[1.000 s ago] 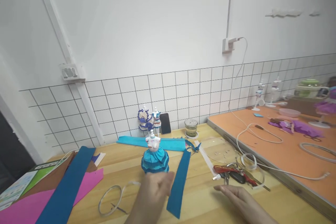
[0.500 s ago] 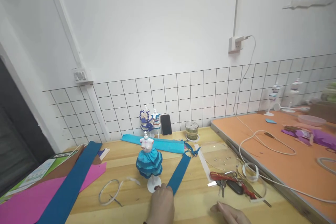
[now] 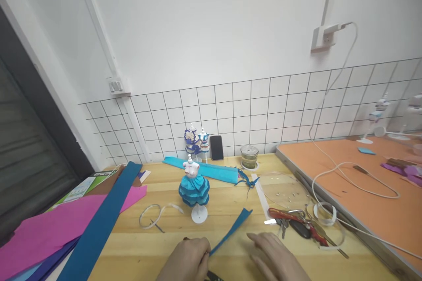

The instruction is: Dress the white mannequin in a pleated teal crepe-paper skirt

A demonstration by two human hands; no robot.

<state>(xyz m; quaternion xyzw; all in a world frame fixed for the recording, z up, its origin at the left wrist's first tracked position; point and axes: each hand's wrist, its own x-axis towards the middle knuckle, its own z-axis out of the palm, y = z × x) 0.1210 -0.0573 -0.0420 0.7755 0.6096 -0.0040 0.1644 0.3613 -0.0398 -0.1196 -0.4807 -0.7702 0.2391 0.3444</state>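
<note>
My left hand is closed at the near end of a dark blue crepe paper strip, which slants away to the right above the wooden table. Under its fingers, at the bottom edge, shows a bit of a dark object that I cannot make out. To the right, my right hand is open, fingers stretched toward the strip without touching it. Beyond my left hand stands a small white dress form on a round base, wearing a layered blue paper skirt.
Keys with a red strap lie right, near a roll of clear tape. Behind are light blue paper, a phone and a glass jar. Pink paper and a long blue strip lie left. A white cable crosses the orange table.
My left hand has drawn toward me with the dark blue strip, which is now turned edge-on. My right hand has come further in and spread its fingers. The view has shifted left.
</note>
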